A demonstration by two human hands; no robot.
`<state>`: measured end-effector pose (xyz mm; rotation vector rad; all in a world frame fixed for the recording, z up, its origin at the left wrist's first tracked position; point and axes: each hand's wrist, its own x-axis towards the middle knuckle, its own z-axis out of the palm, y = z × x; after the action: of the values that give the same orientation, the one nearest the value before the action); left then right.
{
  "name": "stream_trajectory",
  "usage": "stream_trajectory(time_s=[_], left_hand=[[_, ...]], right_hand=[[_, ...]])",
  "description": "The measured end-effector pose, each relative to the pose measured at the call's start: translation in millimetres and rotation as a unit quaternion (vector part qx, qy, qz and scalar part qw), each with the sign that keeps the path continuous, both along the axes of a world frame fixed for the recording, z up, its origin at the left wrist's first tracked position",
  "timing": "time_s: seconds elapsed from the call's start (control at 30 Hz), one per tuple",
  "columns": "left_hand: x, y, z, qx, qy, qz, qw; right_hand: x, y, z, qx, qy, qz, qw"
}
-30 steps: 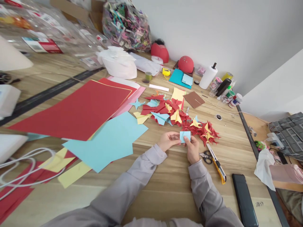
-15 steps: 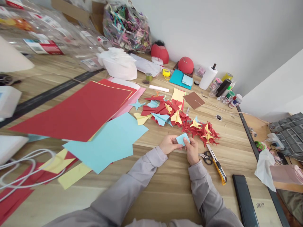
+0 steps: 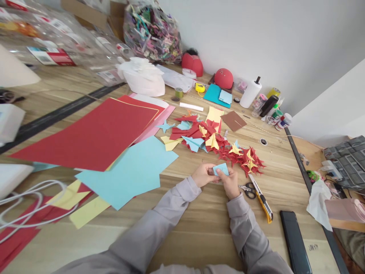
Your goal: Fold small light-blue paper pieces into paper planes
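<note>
A small piece of light blue paper (image 3: 221,168) is held up between both hands, just above the wooden table. My left hand (image 3: 203,175) pinches its left edge. My right hand (image 3: 230,182) grips it from the right, the thumb lying across its face. Just beyond my hands is a long heap of folded paper shapes (image 3: 196,131), mostly red, with some yellow and light blue ones. To the right of my right hand lie black-handled scissors (image 3: 250,190) and a yellow utility knife (image 3: 264,205).
Large red paper sheets (image 3: 94,133) and a light blue sheet (image 3: 134,171) cover the left side, near a coiled white cable (image 3: 37,186). A black phone (image 3: 295,241) lies at front right. Bottles and jars (image 3: 270,106) stand at the back right, before the wall.
The light blue paper has turned slightly in my fingers, and my right thumb has slid further across its face. My arms and the things on the table stay where they were.
</note>
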<state>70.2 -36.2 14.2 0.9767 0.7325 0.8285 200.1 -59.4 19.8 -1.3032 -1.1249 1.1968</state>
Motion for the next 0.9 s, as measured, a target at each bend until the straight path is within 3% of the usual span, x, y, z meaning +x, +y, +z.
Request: stream_trajectory(time_s=[0.27,0.53,0.9], left_hand=[[0.0,-1.4,0.2,0.006,-0.019,-0.023,1.0],[-2.3,2.7,1.2,-0.03,-0.032,0.029,0.999],[1.1,-0.5,2.6,-0.021,-0.044,0.017,0.999]], right_hand=[[1.7,2.1,-5.8,-0.009,-0.002,-0.017,1.0],[5.2,4.1,-8.8,0.018,-0.001,0.006,1.0],[4.0,2.3,-8.1,-0.009,0.028,-0.022,0.999]])
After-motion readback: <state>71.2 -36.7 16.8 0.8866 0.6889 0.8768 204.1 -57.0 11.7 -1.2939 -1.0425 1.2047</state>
